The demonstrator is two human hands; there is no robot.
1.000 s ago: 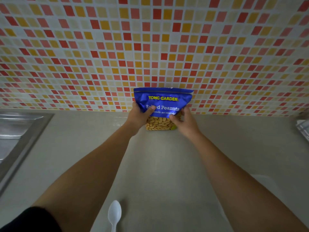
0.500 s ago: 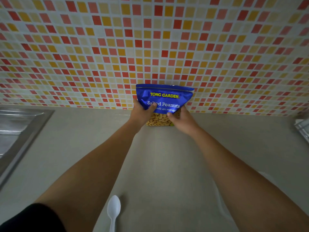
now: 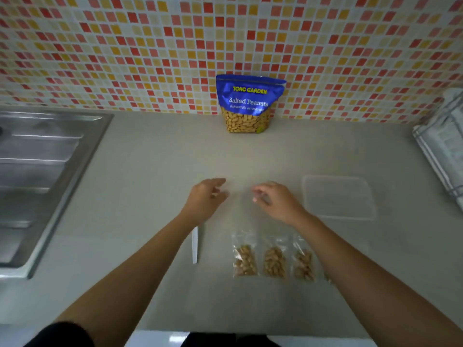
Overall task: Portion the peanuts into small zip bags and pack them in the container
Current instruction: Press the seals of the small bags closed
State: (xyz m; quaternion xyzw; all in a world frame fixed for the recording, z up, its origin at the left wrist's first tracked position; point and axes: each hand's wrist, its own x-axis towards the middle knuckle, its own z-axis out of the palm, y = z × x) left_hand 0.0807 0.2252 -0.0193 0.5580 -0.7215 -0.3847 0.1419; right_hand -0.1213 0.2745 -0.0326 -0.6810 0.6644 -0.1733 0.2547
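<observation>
Neither grip has hold of anything: the left hand [image 3: 206,196] and the right hand [image 3: 276,200] hover side by side over the middle of the desk [image 3: 150,196], palms down, digits loosely spread and curled, a small gap between them. Both are a little blurred, so whether any fingertip touches the surface cannot be told.

At 12 o'clock from the hands, well apart from them, the blue peanut bag [image 3: 248,103] stands upright against the mosaic tile wall [image 3: 150,46], its clear lower window full of nuts. At 6 o'clock, near the right forearm, lies a row of small zip bags: the first zip bag [image 3: 244,256], the second zip bag [image 3: 274,260] just beside it, and the third zip bag [image 3: 304,262], each with a clump of peanuts in its lower half. The right forearm overlaps the edge of the third, and a bit of nuts shows past it, too hidden to tell.

At 3 o'clock from the right hand sits the clear plastic container [image 3: 338,196], flat and pale; whether it is a lid or a tub cannot be told. A white spoon [image 3: 195,244] lies at 6 o'clock beneath the left wrist, partly covered. The steel sink [image 3: 45,171] fills the 9 o'clock side, and a striped cloth [image 3: 443,144] sits at the far 3 o'clock edge.
</observation>
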